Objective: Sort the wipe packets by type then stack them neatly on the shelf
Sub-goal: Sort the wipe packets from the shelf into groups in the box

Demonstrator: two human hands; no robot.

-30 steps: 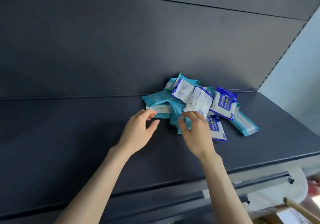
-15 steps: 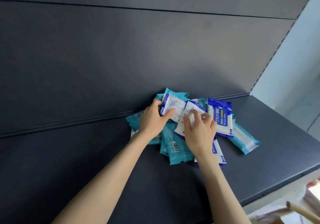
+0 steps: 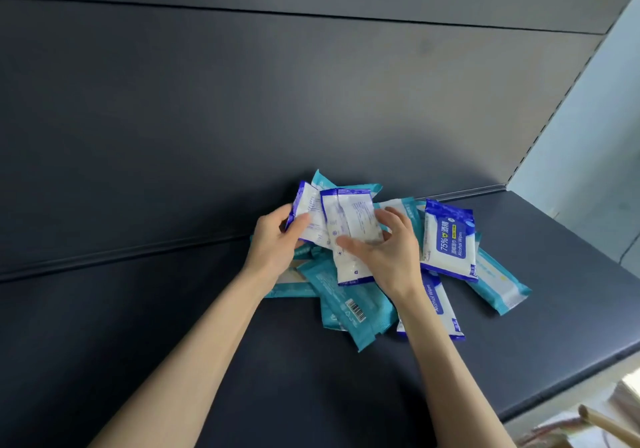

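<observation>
Fingers [image 3: 394,217] of R hand [image 3: 391,257] pinch a blue-white pkt [image 3: 353,212]; L hand [image 3: 273,243] grips a second pkt [image 3: 308,210] — teal pile [image 3: 346,305] beneath.

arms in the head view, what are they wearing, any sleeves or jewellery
Nothing visible. The left forearm and right forearm are bare to the frame edge, no sleeves. No watch or band at either wrist. The left grip and right grip are ungloved, no rings showing.

The left hand [image 3: 273,245] pinches a white blue-edged packet [image 3: 306,212]. The right hand [image 3: 388,257] grips a second white packet [image 3: 351,219] overlapping it. Teal packets [image 3: 349,305] lie beneath both hands' fingers [image 3: 398,221] on the dark shelf [image 3: 173,309]. An alcohol-wipes packet [image 3: 450,240] sits just right of the right fingers.
</observation>
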